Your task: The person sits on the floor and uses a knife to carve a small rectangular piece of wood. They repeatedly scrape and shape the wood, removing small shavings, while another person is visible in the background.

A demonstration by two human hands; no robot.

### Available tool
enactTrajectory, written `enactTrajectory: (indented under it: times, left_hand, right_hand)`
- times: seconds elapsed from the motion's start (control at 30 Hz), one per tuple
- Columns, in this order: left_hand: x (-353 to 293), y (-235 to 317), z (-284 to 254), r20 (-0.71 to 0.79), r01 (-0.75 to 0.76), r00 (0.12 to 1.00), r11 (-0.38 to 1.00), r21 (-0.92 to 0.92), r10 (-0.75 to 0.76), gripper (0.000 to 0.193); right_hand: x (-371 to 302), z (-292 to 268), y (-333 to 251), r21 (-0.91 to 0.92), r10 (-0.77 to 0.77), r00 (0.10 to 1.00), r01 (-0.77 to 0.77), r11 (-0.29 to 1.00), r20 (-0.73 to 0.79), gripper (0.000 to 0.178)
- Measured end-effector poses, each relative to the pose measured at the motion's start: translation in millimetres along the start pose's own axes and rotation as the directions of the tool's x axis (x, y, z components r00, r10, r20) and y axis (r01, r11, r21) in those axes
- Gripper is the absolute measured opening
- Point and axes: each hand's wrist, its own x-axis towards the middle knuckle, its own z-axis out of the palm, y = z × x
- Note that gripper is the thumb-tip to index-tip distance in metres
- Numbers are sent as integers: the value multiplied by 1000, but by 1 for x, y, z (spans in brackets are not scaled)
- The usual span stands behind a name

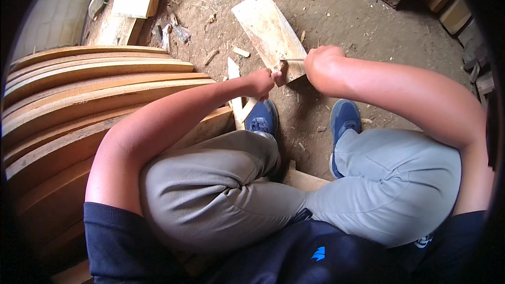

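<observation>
The board (265, 25) lies ahead of the person, between the shoes (345, 117) and farther out, its long axis slanting from far left to near right over the dirt ground (342, 18). Whether its near end rests flat I cannot tell.

The 2 hands meet at that near end, 1 on each side. The right hand (324, 63) is closed around a tool, its handle hidden in the fist; the thin blade (294, 60) points left, across the board's axis, and its tip ends close to the left fingertips. The left hand (263, 82) has its fingers curled in at the board's left edge; whether it grips the board or a small piece there I cannot tell. Stacked planks (105, 87) run out to the left.
</observation>
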Motion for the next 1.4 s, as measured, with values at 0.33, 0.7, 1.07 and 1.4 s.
enactTrajectory:
  times: [0.33,0.7,1.07,1.4]
  left_hand:
    - [-2,5,0,17,4,1000,1000,-16,-4,58]
    - [-2,1,-2,24,1,1000,1000,-16,-1,53]
    - [-3,2,-1,-3,-28,1000,999,23,28,57]
    - [-6,6,5,-43,34,998,999,-38,-36,57]
  right_hand:
    - [5,-1,17,-16,-43,999,43,999,16,45]
    - [16,14,17,86,-3,1000,1,996,14,42]
    - [12,14,18,42,-9,1000,9,999,-1,41]
    - [6,22,9,127,47,998,-43,991,-30,41]
